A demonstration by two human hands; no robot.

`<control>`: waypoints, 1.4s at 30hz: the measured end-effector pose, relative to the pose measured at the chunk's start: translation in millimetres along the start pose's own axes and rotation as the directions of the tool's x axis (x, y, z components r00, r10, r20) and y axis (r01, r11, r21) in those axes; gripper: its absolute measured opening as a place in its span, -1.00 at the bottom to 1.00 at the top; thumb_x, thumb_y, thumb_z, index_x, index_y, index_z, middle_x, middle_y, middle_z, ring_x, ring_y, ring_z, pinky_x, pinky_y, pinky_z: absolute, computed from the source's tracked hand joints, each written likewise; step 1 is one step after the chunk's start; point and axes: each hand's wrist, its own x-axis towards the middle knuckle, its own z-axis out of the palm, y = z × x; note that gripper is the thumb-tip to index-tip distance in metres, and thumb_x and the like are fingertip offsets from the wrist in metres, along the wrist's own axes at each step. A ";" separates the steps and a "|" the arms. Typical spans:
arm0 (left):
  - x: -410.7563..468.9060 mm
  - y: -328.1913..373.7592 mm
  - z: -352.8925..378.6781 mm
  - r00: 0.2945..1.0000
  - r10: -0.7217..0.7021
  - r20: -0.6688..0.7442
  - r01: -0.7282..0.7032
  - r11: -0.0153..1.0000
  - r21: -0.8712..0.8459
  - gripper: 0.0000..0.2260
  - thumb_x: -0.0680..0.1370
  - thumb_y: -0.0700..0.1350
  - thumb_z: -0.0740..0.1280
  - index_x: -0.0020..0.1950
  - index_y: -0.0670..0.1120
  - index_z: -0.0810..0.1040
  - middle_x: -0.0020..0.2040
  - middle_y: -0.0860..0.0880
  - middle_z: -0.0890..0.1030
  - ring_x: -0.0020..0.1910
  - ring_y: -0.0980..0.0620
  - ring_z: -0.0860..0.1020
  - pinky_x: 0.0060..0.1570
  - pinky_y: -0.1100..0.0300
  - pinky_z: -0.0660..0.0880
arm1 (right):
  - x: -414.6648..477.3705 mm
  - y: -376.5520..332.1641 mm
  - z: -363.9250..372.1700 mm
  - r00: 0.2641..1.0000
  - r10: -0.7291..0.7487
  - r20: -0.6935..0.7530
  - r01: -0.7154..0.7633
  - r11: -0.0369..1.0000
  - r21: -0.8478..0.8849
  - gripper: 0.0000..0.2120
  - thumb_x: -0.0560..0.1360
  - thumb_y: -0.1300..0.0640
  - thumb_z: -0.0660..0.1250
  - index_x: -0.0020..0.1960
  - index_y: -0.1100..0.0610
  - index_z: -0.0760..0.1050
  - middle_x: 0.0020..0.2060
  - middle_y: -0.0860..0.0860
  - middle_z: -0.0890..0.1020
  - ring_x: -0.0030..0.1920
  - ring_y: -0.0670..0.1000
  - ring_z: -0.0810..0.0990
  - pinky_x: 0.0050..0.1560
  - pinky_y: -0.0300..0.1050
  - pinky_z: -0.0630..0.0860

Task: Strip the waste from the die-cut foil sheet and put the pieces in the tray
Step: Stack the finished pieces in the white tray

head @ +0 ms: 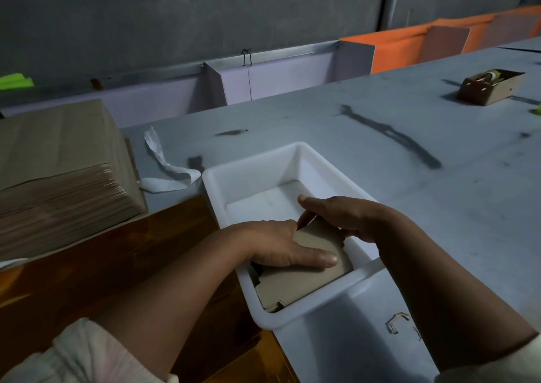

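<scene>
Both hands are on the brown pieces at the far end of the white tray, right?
Not quite. The head view shows the brown pieces at the near end of the white tray; its far end holds nothing. The left hand and right hand are both on them, as you said.

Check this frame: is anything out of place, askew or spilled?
A small bent scrap lies on the table right of the tray, outside it. A curled white strip lies loose by the tray's far left corner. The pieces in the tray sit tilted, uneven.
</scene>
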 end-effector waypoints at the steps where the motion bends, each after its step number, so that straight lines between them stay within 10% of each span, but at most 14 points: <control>1: 0.8 -0.1 0.3 1.000 0.011 0.011 -0.011 1.000 -0.007 -0.16 0.33 0.52 0.27 0.46 0.07 0.26 0.23 0.01 0.54 0.13 0.03 0.54 0.20 0.02 0.50 | -1.2 -0.1 0.9 0.999 -0.009 0.040 0.008 1.000 0.019 -0.49 0.60 -0.31 0.08 0.07 0.01 0.66 0.06 0.05 0.68 0.07 0.09 0.66 0.16 -0.01 0.58; 11: 5.1 -6.5 2.8 0.997 0.076 0.012 -0.076 0.997 -0.032 -0.11 0.33 0.45 0.37 0.54 0.15 0.11 0.28 0.03 0.53 0.16 0.02 0.54 0.23 0.01 0.50 | -4.4 -3.4 4.2 0.985 -0.034 0.169 0.018 0.996 0.093 -0.51 0.59 -0.29 0.13 0.17 0.05 0.61 0.08 0.07 0.70 0.13 0.15 0.66 0.28 0.13 0.52; 17: 4.1 -6.5 3.2 0.997 0.082 -0.003 -0.082 0.996 -0.022 -0.10 0.32 0.46 0.37 0.53 0.11 0.16 0.31 0.01 0.52 0.20 0.01 0.53 0.25 -0.02 0.49 | -1.9 -3.1 0.4 0.995 -0.045 0.092 0.036 0.995 0.093 -0.46 0.56 -0.37 0.10 0.04 -0.01 0.68 0.01 0.01 0.71 0.01 0.04 0.68 0.00 -0.07 0.59; 25: 2.7 -6.0 2.9 0.994 0.107 -0.005 -0.107 0.994 0.001 -0.09 0.32 0.41 0.41 0.54 0.16 0.08 0.32 0.02 0.50 0.21 0.00 0.52 0.25 -0.02 0.49 | -10.3 -6.4 4.6 0.982 -0.041 0.185 0.024 0.995 0.096 -0.46 0.58 -0.31 0.11 0.16 0.07 0.62 0.11 0.09 0.68 0.20 0.19 0.61 0.35 0.21 0.44; 42: 6.6 -9.6 4.4 0.992 0.125 0.009 -0.124 0.992 -0.031 -0.12 0.32 0.42 0.42 0.51 0.17 0.12 0.25 0.06 0.53 0.14 0.04 0.54 0.18 0.04 0.52 | -9.6 -7.3 4.3 0.978 -0.066 0.197 0.046 0.994 0.103 -0.46 0.56 -0.32 0.15 0.14 0.09 0.62 0.08 0.08 0.69 -0.03 0.04 0.67 0.07 -0.06 0.57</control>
